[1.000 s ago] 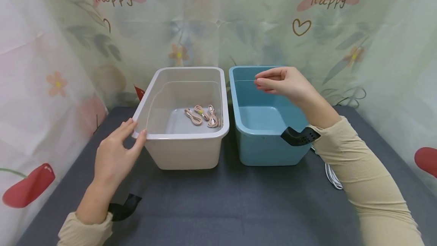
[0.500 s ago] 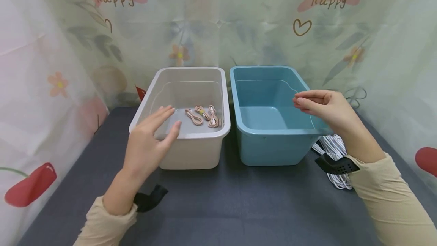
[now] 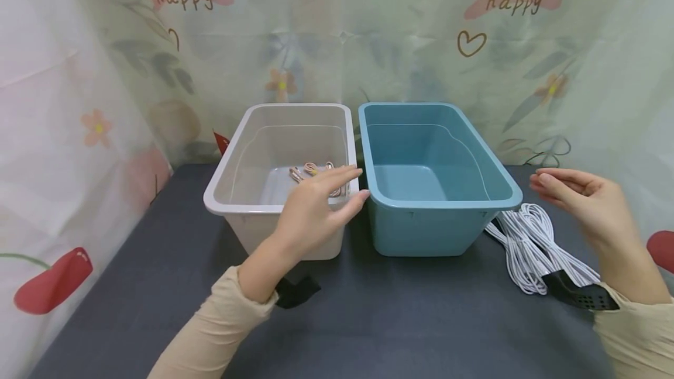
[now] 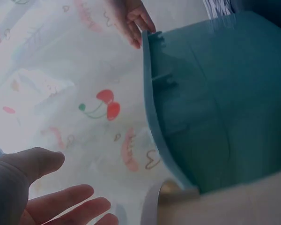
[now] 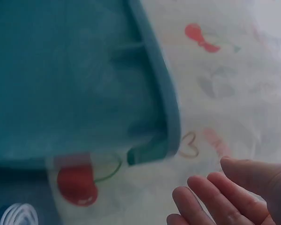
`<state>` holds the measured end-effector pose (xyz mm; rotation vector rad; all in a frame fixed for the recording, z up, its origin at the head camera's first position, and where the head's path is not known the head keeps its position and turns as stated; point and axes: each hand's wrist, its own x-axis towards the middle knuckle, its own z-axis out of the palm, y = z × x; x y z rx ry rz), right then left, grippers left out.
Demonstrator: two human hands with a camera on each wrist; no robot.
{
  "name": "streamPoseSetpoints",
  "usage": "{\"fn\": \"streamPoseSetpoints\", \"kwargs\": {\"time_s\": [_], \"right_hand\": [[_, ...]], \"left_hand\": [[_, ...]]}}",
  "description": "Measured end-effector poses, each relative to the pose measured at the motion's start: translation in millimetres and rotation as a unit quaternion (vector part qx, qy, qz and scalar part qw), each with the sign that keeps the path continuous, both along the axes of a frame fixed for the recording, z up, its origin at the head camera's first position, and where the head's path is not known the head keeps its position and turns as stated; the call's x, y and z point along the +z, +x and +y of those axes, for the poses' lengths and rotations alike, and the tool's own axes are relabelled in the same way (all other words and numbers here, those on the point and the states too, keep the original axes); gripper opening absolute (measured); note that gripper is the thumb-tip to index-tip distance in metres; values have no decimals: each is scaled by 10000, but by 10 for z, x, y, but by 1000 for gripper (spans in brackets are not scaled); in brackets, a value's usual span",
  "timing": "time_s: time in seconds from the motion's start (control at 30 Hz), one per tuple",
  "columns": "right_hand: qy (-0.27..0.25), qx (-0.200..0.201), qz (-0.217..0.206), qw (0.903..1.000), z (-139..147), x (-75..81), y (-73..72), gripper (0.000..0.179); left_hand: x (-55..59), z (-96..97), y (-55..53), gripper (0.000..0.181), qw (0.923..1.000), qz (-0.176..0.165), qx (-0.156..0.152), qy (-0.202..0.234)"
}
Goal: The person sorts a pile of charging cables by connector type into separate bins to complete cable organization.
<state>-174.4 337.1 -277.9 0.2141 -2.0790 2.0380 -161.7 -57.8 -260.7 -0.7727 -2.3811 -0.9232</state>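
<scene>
In the head view my left hand (image 3: 316, 206) is over the front right corner of a beige bin (image 3: 284, 209), fingers extended, thumb apart, holding nothing. Several small beige cables (image 3: 297, 174), coiled and tied, lie on that bin's floor, partly hidden behind the hand. To its right stands a blue bin (image 3: 421, 227), with nothing visible inside. My right hand (image 3: 595, 206) hovers right of the blue bin, its fingers loosely bent and holding nothing. Below it, a thick bundle of white cables (image 3: 532, 244) lies on the table beside the blue bin, partly covered by the wrist strap.
Both bins stand side by side on a dark grey cloth (image 3: 368, 320), a narrow gap between them. A printed curtain (image 3: 337, 28) encloses the back and sides. Black straps (image 3: 579, 294) sit on both wrists.
My left hand has left the beige bin's left rim and moved right to its front right corner. My right hand has moved right and down from over the blue bin, uncovering the white cables.
</scene>
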Motion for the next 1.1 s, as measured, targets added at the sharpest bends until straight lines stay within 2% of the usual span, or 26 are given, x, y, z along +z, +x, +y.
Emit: {"fn": "streamPoseSetpoints", "kwargs": {"time_s": [0.13,0.2,0.27,0.37,0.43,0.53,0.67,0.73,0.8,0.97,1.1], "right_hand": [[222,-139,-237,9994,189,-156,54,20],[683,-344,-458,9960,264,-229,72,19],[1259,-617,-716,9875,325,-299,86,17],[2129,-1013,-1113,9654,408,-410,102,9],[2515,-1197,-1295,9517,472,-491,110,10],[3058,-1411,-1544,9288,587,-609,119,32],[3753,-1551,-1994,8918,735,-734,141,63],[4025,-1550,-2142,8764,802,-787,162,70],[4229,-1552,-2195,8654,866,-836,180,70],[4370,-1521,-2353,8547,1024,-931,217,69],[4311,-1506,-2562,8519,1139,-1012,219,70]], "left_hand": [[-27,162,-39,37,9996,-155,-125,-188],[-45,235,-58,38,9992,-218,-127,-308],[-64,299,-73,39,9988,-236,-117,-412],[-102,376,-85,39,9984,-168,-82,-536],[-132,416,-86,39,9980,-92,-44,-627],[-181,463,-85,38,9969,2,42,-781],[-222,510,-84,38,9951,29,197,-967],[-232,526,-84,38,9941,86,281,-1042],[-235,540,-81,37,9931,160,349,-1109],[-251,582,-79,33,9921,303,367,-1157],[-262,602,-78,29,9920,367,341,-1159]]}}
